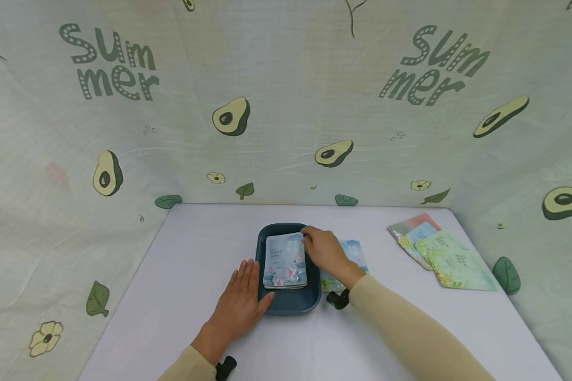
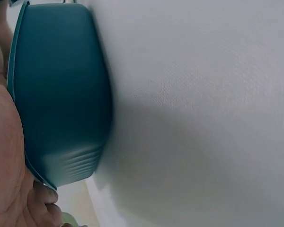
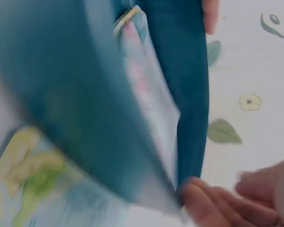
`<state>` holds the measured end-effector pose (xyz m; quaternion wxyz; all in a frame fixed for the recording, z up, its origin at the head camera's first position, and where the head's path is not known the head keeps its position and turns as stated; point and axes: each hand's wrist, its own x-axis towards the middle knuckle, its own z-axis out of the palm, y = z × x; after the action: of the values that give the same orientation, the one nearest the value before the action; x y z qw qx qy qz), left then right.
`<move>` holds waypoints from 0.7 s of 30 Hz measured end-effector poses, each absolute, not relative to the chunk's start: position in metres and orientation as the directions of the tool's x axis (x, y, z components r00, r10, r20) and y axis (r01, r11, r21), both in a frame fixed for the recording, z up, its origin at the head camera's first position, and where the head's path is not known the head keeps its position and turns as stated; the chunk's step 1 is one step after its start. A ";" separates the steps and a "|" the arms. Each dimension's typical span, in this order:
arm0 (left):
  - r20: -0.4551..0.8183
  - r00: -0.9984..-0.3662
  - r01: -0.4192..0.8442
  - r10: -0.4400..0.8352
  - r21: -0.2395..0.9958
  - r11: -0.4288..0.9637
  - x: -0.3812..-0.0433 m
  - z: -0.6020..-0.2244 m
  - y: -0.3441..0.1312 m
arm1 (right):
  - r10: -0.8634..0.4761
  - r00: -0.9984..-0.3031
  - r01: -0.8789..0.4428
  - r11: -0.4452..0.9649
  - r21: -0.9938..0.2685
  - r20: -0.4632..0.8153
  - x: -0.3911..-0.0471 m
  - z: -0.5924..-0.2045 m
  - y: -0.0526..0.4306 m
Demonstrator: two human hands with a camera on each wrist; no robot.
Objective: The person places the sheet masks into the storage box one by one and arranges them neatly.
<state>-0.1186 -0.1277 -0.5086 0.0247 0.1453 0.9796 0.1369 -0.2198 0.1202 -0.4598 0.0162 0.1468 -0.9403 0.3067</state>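
Note:
A dark teal plastic tray (image 1: 288,305) stands on the table. Inside lies a small stack of flat sachets, the top sachet (image 1: 285,260) pale blue with pink flowers. My left hand (image 1: 240,296) lies against the tray's left side, fingers straight; the left wrist view shows its palm (image 2: 4,146) beside the tray's outer wall (image 2: 61,85). At the tray's far right corner, my right hand (image 1: 328,251) has its fingertips by the top sachet's corner. Blur in the right wrist view hides whether those fingers (image 3: 201,201) pinch the sachet or only touch the tray's rim.
Beside the tray, partly under my right arm, lie more sachets (image 1: 356,251), blue and green. Several others, including a green sachet (image 1: 457,259), overlap at the table's right side. A patterned cloth (image 1: 276,79) hangs behind the white table (image 1: 209,238).

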 end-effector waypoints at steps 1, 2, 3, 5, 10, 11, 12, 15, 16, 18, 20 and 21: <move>-0.012 -0.957 0.275 0.290 0.280 0.920 -0.119 -0.508 -0.127 | -0.251 -0.955 -0.297 0.772 -0.561 0.160 -0.219 -0.461 0.126; -0.014 -0.958 0.272 0.288 0.285 0.919 -0.119 -0.508 -0.127 | -0.241 -0.950 -0.310 0.775 -0.551 0.197 -0.218 -0.463 0.133; -0.017 -0.958 0.269 0.286 0.289 0.919 -0.119 -0.508 -0.127 | -0.240 -0.946 -0.321 0.782 -0.534 0.218 -0.216 -0.466 0.140; -0.022 -0.959 0.264 0.283 0.296 0.918 -0.119 -0.507 -0.127 | -0.269 -0.932 -0.356 0.808 -0.469 0.244 -0.210 -0.475 0.155; -0.030 -0.960 0.258 0.279 0.303 0.917 -0.118 -0.508 -0.127 | -0.455 -0.876 -0.478 0.863 -0.166 0.158 -0.189 -0.504 0.192; -0.031 -0.960 0.257 0.279 0.304 0.917 -0.118 -0.508 -0.127 | -0.484 -0.865 -0.498 0.859 -0.117 0.131 -0.184 -0.508 0.198; -0.032 -0.960 0.256 0.278 0.305 0.917 -0.117 -0.509 -0.128 | -0.504 -0.857 -0.513 0.855 -0.083 0.108 -0.180 -0.512 0.202; -0.029 -0.961 0.255 0.276 0.301 0.919 -0.117 -0.510 -0.129 | -0.523 -0.851 -0.525 0.849 -0.061 0.054 -0.169 -0.519 0.212; -0.026 -0.961 0.256 0.277 0.302 0.918 -0.118 -0.510 -0.129 | -0.519 -0.854 -0.520 0.851 -0.065 0.041 -0.166 -0.520 0.214; -0.022 -0.960 0.258 0.278 0.303 0.917 -0.118 -0.511 -0.128 | -0.504 -0.863 -0.504 0.861 -0.070 0.014 -0.162 -0.523 0.219; -0.023 -0.960 0.261 0.281 0.303 0.917 -0.118 -0.511 -0.128 | -0.486 -0.874 -0.484 0.872 -0.066 -0.008 -0.159 -0.527 0.224; -0.024 -0.959 0.261 0.281 0.307 0.915 -0.119 -0.511 -0.127 | -0.477 -0.879 -0.476 0.878 -0.060 -0.016 -0.158 -0.528 0.227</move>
<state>-0.1187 -0.1273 -0.5110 0.0340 0.1386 0.9780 0.1521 -0.1577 0.2270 -0.5284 -0.0151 0.2459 -0.9688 0.0272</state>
